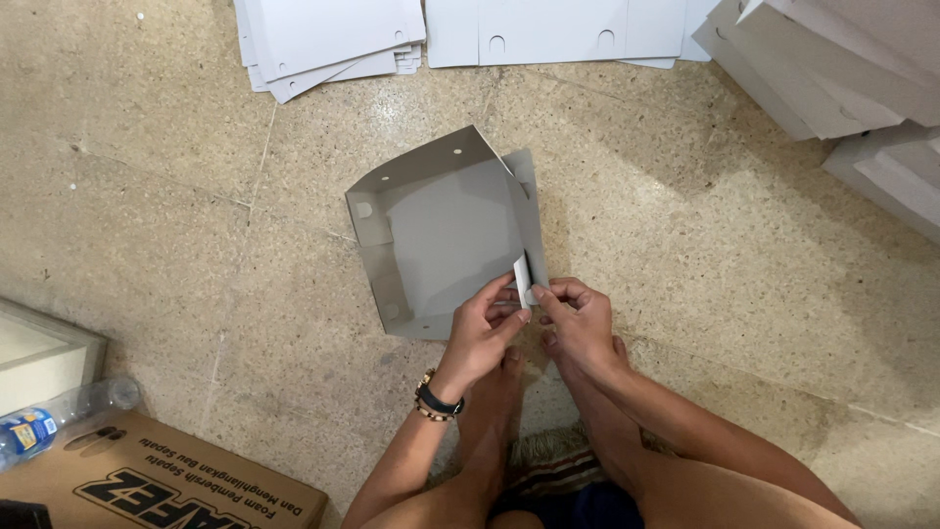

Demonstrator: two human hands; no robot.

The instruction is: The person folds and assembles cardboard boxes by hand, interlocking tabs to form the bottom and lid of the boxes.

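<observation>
A grey cardboard box (441,235), half folded, lies on the stone floor with its walls partly raised. My left hand (485,328) pinches a small white flap (522,277) at the box's near right corner. My right hand (578,318) grips the same corner from the right, fingertips touching the flap. A dark bracelet sits on my left wrist. My bare foot rests on the floor just below the hands.
Stacks of flat white cardboard blanks (328,39) lie at the top left and top middle (553,29). Folded white boxes (842,69) pile at the top right. A brown carton (166,485), a plastic bottle (59,416) and a box edge (44,348) sit at the lower left.
</observation>
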